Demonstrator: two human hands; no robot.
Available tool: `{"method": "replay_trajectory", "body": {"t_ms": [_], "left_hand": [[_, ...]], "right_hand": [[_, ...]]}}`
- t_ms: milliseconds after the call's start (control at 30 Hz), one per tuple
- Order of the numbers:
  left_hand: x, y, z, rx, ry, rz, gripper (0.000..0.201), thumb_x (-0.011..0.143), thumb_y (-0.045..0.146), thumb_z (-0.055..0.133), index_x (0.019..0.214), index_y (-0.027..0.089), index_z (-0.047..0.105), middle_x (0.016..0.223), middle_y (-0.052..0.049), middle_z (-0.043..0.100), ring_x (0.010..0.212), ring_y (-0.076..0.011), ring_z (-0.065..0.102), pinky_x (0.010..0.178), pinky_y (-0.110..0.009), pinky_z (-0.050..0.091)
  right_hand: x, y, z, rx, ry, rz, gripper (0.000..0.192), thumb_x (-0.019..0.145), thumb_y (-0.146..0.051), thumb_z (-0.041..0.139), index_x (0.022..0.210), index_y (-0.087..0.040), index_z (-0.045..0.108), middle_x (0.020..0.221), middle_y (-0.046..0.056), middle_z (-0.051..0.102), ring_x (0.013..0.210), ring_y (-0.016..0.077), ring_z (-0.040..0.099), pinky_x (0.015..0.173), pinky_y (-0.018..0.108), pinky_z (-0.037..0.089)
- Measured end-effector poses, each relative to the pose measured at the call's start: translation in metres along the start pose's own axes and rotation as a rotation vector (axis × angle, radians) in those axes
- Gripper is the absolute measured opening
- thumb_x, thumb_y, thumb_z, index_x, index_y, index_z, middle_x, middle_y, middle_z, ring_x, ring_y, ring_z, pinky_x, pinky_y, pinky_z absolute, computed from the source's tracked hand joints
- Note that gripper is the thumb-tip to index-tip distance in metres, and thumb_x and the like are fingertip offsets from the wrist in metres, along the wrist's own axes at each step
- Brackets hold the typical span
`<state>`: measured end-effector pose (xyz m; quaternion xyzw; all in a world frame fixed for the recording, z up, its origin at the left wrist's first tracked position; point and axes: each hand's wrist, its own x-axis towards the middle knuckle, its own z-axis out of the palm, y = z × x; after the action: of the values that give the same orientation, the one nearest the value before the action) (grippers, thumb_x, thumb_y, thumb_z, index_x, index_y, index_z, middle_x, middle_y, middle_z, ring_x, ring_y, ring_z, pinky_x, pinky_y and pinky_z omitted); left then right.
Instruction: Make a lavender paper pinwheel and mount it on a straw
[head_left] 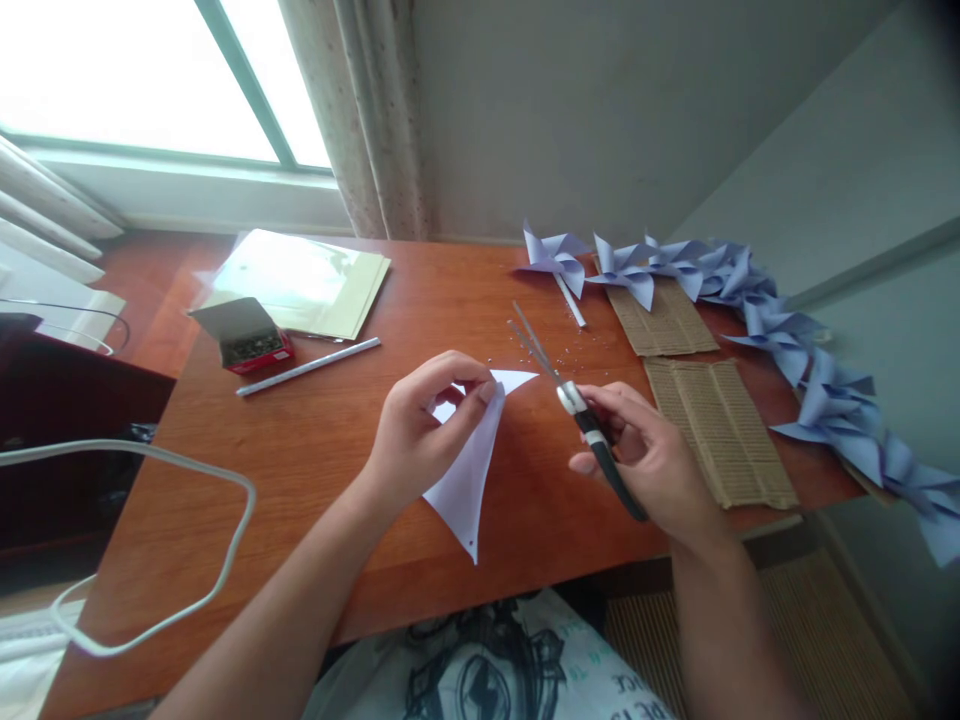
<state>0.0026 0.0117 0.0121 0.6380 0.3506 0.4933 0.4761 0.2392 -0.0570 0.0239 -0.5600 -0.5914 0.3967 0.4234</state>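
My left hand (420, 430) pinches a folded white paper triangle (469, 475) above the middle of the wooden table (322, 440). The paper's long point hangs down toward me and a small tip sticks out to the right. My right hand (649, 455) grips a pair of black-handled scissors (574, 400). Their blades are parted and point up and left, just right of the paper's tip, not touching it.
Several pale blue paper pinwheels (750, 290) line the table's back right and right edge, beside two corrugated cardboard pieces (716, 425). A white stick (307, 367), a small open red box (247, 340) and a stack of sheets (300, 280) lie at left. A white cable (187, 470) loops at the near left.
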Motion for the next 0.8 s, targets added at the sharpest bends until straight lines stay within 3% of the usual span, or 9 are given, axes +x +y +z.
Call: {"method": "replay_trajectory", "body": {"t_ms": [133,300,800], "left_hand": [[-0.001,0.0,0.0,0.006,-0.023,0.047,0.007,0.094,0.017,0.064,0.095,0.019,0.071,0.09,-0.006,0.068,0.082,-0.0162,0.061,0.071,-0.028,0.047],[0.001,0.004,0.0,0.002,-0.026,0.109,0.011,0.092,0.012,0.063,0.093,0.019,0.071,0.094,-0.007,0.07,0.085,-0.0184,0.063,0.072,-0.031,0.048],[0.002,0.003,-0.001,0.019,-0.047,0.137,0.014,0.092,0.01,0.063,0.093,0.02,0.072,0.099,-0.008,0.073,0.086,-0.0192,0.065,0.073,-0.032,0.048]], "right_hand": [[0.0,-0.013,0.011,-0.271,0.001,-0.123,0.057,0.077,-0.03,0.086,0.131,-0.03,0.065,0.106,0.003,0.058,0.086,0.0163,0.062,0.08,0.032,0.056],[0.002,-0.016,0.013,-0.436,0.047,-0.235,0.059,0.079,-0.031,0.085,0.134,-0.026,0.062,0.11,0.005,0.059,0.092,0.0189,0.064,0.085,0.035,0.058],[0.0,-0.017,0.008,-0.502,0.035,-0.284,0.06,0.081,-0.028,0.083,0.136,-0.022,0.06,0.11,0.006,0.058,0.098,0.0213,0.065,0.087,0.035,0.057]]}}
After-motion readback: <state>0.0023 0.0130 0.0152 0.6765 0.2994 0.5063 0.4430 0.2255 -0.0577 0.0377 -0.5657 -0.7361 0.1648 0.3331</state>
